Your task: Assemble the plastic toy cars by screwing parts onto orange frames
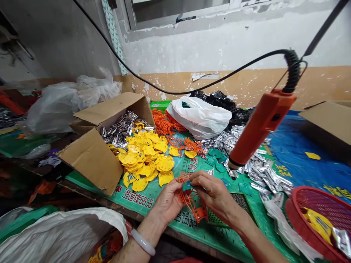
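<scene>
My left hand (166, 203) and right hand (213, 193) are both closed and working close together, pinching a branched orange plastic lattice piece (192, 204) just above a green printed mat (175, 224) on the tabletop. My right fingertips (197, 179) are closing on the lattice near a small teal plastic tab (187, 186), while my left hand is holding the lower part. My fingers hide the exact contact, so I can't tell whether the tab is joined to the lattice.

I'm keeping both pinches short and close to the tab, since the thin orange bars look likely to flex if I'm levering from further out. I'm also working low over the mat, which seems the safer spot for small bits.

A heap of flat yellow plastic pieces (142, 164) is lying just ahead of my hands, beside an open brown cardboard box (90, 160) holding crumpled silver foil strips (117, 128). More silver foil strips (263, 175) are lying to my right, under a hanging orange handheld tool (263, 128), and a round red plastic basket (301, 215) is sitting at the right edge
</scene>
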Action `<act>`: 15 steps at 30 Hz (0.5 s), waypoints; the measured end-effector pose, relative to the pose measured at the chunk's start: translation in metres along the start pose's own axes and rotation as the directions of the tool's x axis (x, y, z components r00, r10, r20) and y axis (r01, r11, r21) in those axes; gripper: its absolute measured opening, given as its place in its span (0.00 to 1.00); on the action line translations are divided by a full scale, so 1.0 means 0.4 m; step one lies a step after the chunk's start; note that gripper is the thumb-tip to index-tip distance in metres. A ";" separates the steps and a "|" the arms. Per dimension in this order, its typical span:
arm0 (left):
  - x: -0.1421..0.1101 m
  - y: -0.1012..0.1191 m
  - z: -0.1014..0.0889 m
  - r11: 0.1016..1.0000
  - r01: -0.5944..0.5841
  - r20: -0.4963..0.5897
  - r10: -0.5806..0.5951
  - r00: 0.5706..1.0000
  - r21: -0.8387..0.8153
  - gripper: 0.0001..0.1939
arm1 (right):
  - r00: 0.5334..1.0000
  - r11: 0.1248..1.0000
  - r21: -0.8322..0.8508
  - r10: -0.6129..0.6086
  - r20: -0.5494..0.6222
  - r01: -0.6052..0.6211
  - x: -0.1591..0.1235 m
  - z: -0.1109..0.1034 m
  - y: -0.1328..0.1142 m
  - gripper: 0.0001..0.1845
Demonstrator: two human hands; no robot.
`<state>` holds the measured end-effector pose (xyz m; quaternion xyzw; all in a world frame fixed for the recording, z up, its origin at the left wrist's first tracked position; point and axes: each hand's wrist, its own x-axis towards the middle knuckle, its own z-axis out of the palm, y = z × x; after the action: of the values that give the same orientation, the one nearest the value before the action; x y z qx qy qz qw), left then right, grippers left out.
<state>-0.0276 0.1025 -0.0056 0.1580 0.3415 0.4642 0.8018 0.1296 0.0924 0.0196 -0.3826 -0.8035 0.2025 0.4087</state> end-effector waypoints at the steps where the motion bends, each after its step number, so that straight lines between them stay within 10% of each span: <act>1: 0.000 0.001 -0.002 1.000 0.003 -0.005 -0.003 1.000 -0.010 0.12 | 1.000 1.000 -0.009 -0.016 -0.011 0.016 -0.006 -0.001 0.003 0.14; 15: -0.010 -0.042 0.034 0.982 -0.186 -0.017 0.186 0.982 0.027 0.19 | 0.975 0.972 -0.211 0.060 -0.215 -0.106 -0.070 0.025 -0.007 0.13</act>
<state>-0.0089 0.0913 -0.0037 0.1950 0.3387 0.5343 0.7495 0.1307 0.0690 0.0014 -0.4781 -0.7573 0.0881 0.4360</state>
